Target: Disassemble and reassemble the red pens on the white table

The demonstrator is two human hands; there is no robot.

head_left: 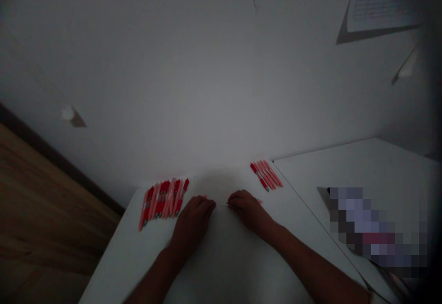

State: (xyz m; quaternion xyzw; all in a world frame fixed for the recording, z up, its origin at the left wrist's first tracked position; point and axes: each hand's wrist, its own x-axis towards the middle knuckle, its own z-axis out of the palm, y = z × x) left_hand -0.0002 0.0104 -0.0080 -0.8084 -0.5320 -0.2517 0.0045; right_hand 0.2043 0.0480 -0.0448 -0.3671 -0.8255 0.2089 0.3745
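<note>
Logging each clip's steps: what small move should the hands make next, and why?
Probably draw the left hand and right hand together, closing the short gap: a thin pale rod spans between them, with pink parts peeking from each hand. What the parts are is too dim to tell.

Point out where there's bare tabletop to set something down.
Free: the tabletop between the forearms, the strip beyond the hands, and the far end of the neighbouring table. Crowded: the pen pile beside the left hand; the smaller pen group beyond the right hand.
</note>
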